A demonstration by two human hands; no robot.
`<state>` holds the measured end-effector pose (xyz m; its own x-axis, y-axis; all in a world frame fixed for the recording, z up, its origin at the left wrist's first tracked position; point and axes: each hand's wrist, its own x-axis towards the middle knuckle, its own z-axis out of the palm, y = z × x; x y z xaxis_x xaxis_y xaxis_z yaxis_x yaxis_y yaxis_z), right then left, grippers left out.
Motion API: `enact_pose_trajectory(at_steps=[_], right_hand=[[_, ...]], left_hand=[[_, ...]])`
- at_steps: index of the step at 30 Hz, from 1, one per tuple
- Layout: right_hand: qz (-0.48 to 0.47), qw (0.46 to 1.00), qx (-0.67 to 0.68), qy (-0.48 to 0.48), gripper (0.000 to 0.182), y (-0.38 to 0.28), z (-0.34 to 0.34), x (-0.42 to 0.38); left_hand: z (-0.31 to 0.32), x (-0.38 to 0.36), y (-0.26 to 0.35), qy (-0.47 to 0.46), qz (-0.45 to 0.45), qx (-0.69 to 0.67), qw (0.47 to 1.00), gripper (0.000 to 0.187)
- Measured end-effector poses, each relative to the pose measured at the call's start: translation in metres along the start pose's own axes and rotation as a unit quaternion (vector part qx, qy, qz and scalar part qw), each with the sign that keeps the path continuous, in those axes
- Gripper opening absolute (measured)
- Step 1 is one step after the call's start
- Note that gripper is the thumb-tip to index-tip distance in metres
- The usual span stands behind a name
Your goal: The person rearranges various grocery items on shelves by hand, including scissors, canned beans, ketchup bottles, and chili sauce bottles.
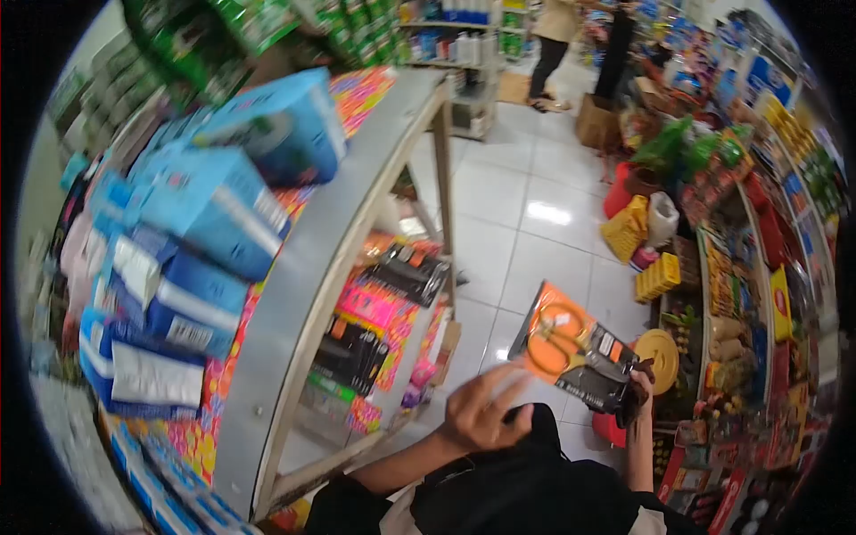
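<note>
My right hand (640, 392) is closed on the end of an orange and black package of scissors (575, 348), which hangs tilted over the floor. The scissors' handles show on the orange part of the card. My left hand (490, 410) is raised just left of the package, fingers apart and slightly blurred, holding nothing. Left of it, more black packages (352, 352) lie on the lower shelf of the metal rack. Another black package (406, 272) lies farther back on that shelf.
Blue packs (209, 201) stand on the rack's grey top (330, 214) at left. Crowded goods shelves (731, 330) line the right. A yellow bag (626, 229) and a cardboard box (596, 122) stand along the aisle. A person (555, 45) stands at the far end on the tiled floor.
</note>
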<state>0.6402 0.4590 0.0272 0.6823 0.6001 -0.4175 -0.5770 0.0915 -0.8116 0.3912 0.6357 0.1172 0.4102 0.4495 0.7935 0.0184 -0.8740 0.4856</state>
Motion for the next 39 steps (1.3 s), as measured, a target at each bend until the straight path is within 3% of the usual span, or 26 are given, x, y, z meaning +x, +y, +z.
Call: enact_pose_trajectory(at_steps=[2,5,6,8,10,12,14,15,17,20,24,30,33,39], right_hand=[[-0.011,0.999,-0.008,-0.029,0.037,0.006,0.027,0.009],[-0.021,0.99,-0.097,-0.101,0.033,0.015,0.064,0.036],[0.037,0.988,-0.067,-0.137,0.03,0.019,0.089,0.038],[0.114,0.971,-0.045,-0.203,0.029,0.041,0.133,0.046],[0.139,0.954,-0.061,-0.257,0.033,0.083,0.167,0.068],[0.172,0.935,-0.064,-0.303,0.035,0.115,0.209,0.072],[0.199,0.918,-0.021,-0.342,0.03,0.13,0.257,0.048],[0.199,0.913,0.014,-0.356,0.026,0.13,0.278,0.027],[0.238,0.912,-0.027,-0.332,0.015,0.168,0.292,0.032],[0.22,0.927,-0.071,-0.294,0.015,0.188,0.313,0.008],[0.253,0.926,-0.058,-0.274,0.017,0.19,0.322,-0.018],[0.201,0.887,-0.158,-0.384,0.023,0.171,0.323,-0.022],[0.262,0.824,-0.222,-0.451,0.027,0.168,0.316,-0.004],[0.223,0.831,-0.252,-0.443,0.028,0.144,0.278,0.033]], left_hand=[[-0.012,-0.018,0.018,0.007,0.02,-0.03,0.999,0.026],[-0.04,-0.048,0.032,0.066,0.098,0.105,0.987,0.031],[-0.046,-0.058,0.033,0.172,0.104,0.224,0.954,0.028],[-0.066,-0.078,0.042,0.256,0.065,0.417,0.87,0.03],[-0.102,-0.096,0.061,0.217,-0.025,0.564,0.796,0.042],[-0.113,-0.09,0.07,0.254,-0.142,0.563,0.774,0.046],[-0.125,-0.071,0.052,0.276,-0.278,0.383,0.837,0.038],[-0.13,-0.075,0.041,0.236,-0.344,0.267,0.869,0.03],[-0.126,-0.087,0.012,0.329,-0.309,-0.035,0.892,0.023],[-0.125,-0.09,0.011,0.337,-0.292,0.066,0.892,0.018],[-0.125,-0.093,0.005,0.342,-0.256,0.074,0.901,0.02],[-0.122,-0.09,0.007,0.375,-0.259,0.041,0.889,0.021],[-0.118,-0.085,0.009,0.407,-0.267,0.032,0.873,0.021],[-0.115,-0.083,0.011,0.425,-0.3,0.036,0.853,0.022]])
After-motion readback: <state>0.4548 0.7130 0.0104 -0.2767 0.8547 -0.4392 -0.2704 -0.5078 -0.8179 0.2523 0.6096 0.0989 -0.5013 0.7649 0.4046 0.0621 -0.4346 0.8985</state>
